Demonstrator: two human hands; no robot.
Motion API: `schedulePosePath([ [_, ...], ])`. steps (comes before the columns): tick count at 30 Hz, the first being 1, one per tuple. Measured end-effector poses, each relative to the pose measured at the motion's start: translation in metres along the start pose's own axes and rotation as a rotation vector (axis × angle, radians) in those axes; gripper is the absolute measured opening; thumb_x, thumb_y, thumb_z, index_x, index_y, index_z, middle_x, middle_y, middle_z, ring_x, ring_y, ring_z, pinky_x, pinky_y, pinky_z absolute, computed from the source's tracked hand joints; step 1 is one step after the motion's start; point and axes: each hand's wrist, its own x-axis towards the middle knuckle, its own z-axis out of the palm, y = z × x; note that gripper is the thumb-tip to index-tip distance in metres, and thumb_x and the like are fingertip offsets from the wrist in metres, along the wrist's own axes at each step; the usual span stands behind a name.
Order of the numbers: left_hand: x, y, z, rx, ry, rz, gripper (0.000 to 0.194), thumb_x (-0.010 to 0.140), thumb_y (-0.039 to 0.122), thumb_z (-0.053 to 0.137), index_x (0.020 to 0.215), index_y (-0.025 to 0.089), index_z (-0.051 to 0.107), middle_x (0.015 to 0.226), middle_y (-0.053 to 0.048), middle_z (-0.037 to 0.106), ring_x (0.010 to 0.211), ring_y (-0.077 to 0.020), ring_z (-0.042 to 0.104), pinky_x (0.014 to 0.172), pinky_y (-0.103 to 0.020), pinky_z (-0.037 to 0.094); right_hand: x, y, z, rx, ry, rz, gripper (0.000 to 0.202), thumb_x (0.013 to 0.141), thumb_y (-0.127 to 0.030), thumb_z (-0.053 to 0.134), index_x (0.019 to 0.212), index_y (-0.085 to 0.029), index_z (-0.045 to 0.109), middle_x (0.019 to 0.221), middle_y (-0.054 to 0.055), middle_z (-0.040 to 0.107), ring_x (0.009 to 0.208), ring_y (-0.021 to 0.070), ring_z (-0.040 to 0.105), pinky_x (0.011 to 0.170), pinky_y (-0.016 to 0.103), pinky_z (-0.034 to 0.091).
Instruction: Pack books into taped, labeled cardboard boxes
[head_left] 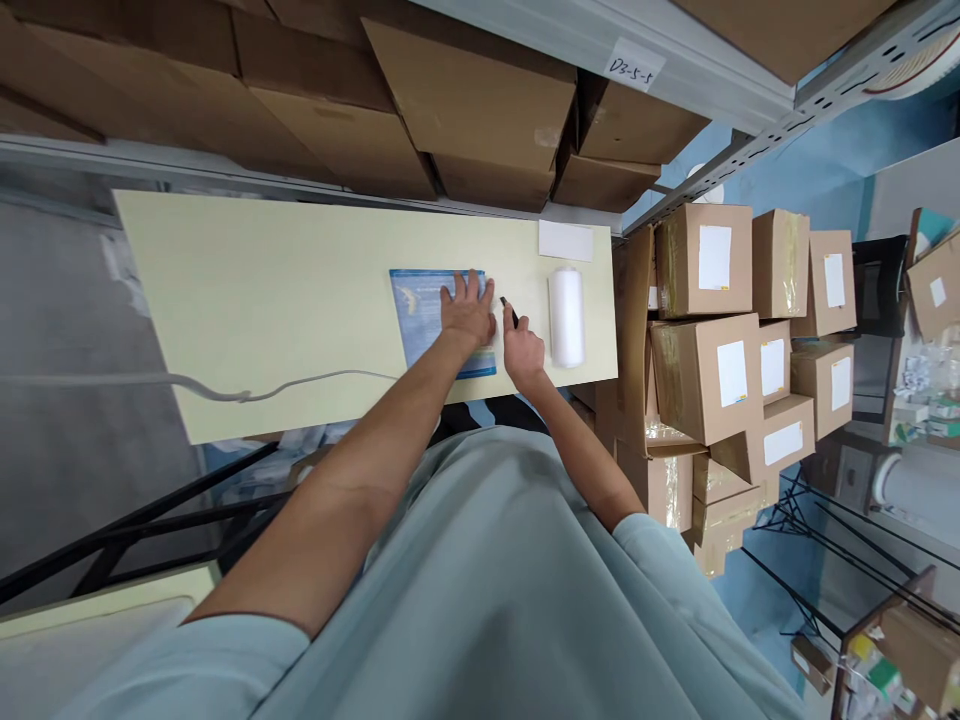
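A flat blue package (424,325) with a pale print and darker blue bands along its edges lies on the pale yellow tabletop (285,290). My left hand (469,312) rests flat on its right part, fingers spread, hiding some of it. Just right of the package, my right hand (523,352) is closed around a slim black tool (511,312) that looks like a utility knife. Its tip points up and left, close to the package's right edge; whether it touches is too small to tell. Right of that hand lies a white roll (566,318).
A white paper slip (565,241) lies behind the roll. Shelved cardboard boxes (480,90) line the table's far side. Stacked labelled cartons (701,370) stand off its right end. A grey cable (217,393) crosses the table's left part.
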Motion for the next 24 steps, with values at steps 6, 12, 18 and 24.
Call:
schedulePosePath([
  [6, 0.004, -0.002, 0.003, -0.010, -0.003, 0.002, 0.086, 0.102, 0.033, 0.046, 0.181, 0.008, 0.023, 0.191, -0.024, 0.005, 0.175, -0.0490, 0.002, 0.135, -0.077, 0.010, -0.052, 0.008, 0.019, -0.085, -0.066, -0.018, 0.075, 0.114, -0.011, 0.041, 0.185, -0.024, 0.020, 0.139, 0.022, 0.062, 0.111, 0.0247, 0.078, 0.095, 0.037, 0.069],
  [12, 0.007, -0.002, 0.006, 0.017, -0.013, -0.001, 0.087, 0.101, 0.032, 0.050, 0.181, 0.010, 0.024, 0.190, -0.026, 0.007, 0.174, -0.0491, 0.004, 0.135, -0.076, 0.013, -0.106, 0.016, 0.036, -0.126, -0.159, -0.045, 0.069, 0.114, -0.010, 0.037, 0.182, -0.018, 0.030, 0.133, 0.023, 0.065, 0.105, 0.0240, 0.079, 0.089, 0.034, 0.068],
  [18, -0.006, 0.010, -0.032, -0.196, 0.056, -0.038, 0.079, 0.092, 0.026, 0.065, 0.169, 0.016, 0.051, 0.184, -0.026, 0.031, 0.171, -0.0462, 0.024, 0.136, -0.066, 0.026, -0.137, 0.016, 0.025, -0.134, -0.202, -0.108, 0.054, 0.110, -0.004, 0.043, 0.162, -0.015, 0.056, 0.123, 0.022, 0.076, 0.112, 0.0267, 0.083, 0.091, 0.035, 0.067],
  [24, -0.013, 0.023, -0.141, -0.311, 0.473, 0.004, 0.048, 0.101, 0.021, 0.054, 0.146, 0.016, 0.067, 0.140, -0.018, 0.073, 0.136, -0.0302, 0.069, 0.122, -0.040, 0.051, -0.083, 0.023, -0.072, -0.116, 0.148, -0.034, 0.054, 0.103, -0.006, 0.059, 0.156, -0.017, 0.051, 0.131, 0.020, 0.074, 0.105, 0.0283, 0.085, 0.087, 0.037, 0.068],
])
